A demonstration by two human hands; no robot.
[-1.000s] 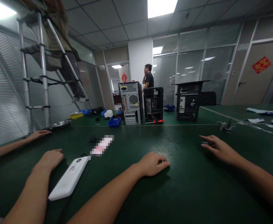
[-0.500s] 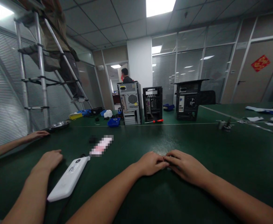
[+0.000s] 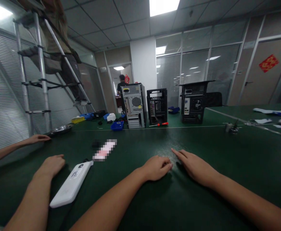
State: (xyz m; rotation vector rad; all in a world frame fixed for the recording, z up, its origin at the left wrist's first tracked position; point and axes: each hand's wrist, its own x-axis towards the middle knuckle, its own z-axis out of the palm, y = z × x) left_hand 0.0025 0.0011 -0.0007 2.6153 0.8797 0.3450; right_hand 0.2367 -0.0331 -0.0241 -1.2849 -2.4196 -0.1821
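My left hand (image 3: 156, 167) rests on the green table (image 3: 203, 205) with its fingers curled under; nothing shows in it. My right hand (image 3: 194, 165) lies flat just to its right, fingers stretched out and apart, nearly touching the left fingertips. Nothing is visible beneath either hand. A white oblong device (image 3: 70, 186) lies to the left, next to another person's hand (image 3: 51, 163).
A second hand of that person (image 3: 37, 138) rests at the far left edge. Three computer cases (image 3: 134, 106) stand at the back with a red screwdriver (image 3: 161, 124) and a blue bin (image 3: 117, 125). Someone stands on a ladder (image 3: 43, 73) at the left. Small parts (image 3: 230, 127) lie at the right.
My right hand slid left from the table's right side to meet my left hand, then spread flat beside it. A person at the back walked left toward the doorway.
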